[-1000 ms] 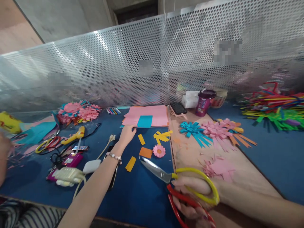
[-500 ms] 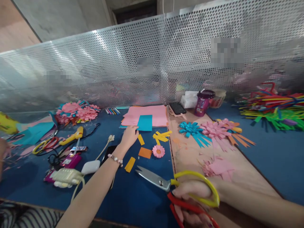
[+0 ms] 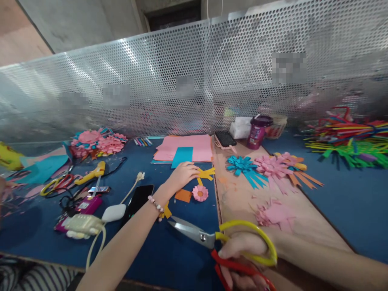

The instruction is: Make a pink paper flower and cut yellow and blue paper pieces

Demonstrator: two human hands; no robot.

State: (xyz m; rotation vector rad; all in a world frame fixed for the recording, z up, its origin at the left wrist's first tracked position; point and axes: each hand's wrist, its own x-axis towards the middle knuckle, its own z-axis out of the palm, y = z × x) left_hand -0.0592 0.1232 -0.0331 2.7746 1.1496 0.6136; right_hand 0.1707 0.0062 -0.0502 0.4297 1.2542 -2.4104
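My right hand (image 3: 242, 252) is closed through the yellow and red handles of a large pair of scissors (image 3: 194, 233) at the near edge. Its metal blades point left over the blue mat and are slightly apart. My left hand (image 3: 183, 174) reaches out across the mat, a bead bracelet on the wrist. Its fingers are stretched out low, their tips at the yellow paper strips (image 3: 206, 173). A teal paper rectangle (image 3: 182, 156) lies just beyond it on a stack of pink paper (image 3: 197, 147). An orange scrap (image 3: 183, 195) and a small pink paper flower (image 3: 200, 193) lie just below the hand.
Blue (image 3: 242, 165) and pink (image 3: 273, 167) paper flowers lie on a brown board (image 3: 239, 198). Also present are a black phone (image 3: 138, 200), a white charger with cable (image 3: 85, 224), a glue gun (image 3: 91, 173), small scissors (image 3: 59, 183), a purple cup (image 3: 257, 131) and a perforated metal screen (image 3: 194, 81) behind. Coloured strips (image 3: 351, 141) are heaped far right.
My left hand has moved right and nearer, from the edge of the teal paper to the yellow strips. The scissors have drifted slightly left and lower in my right hand.
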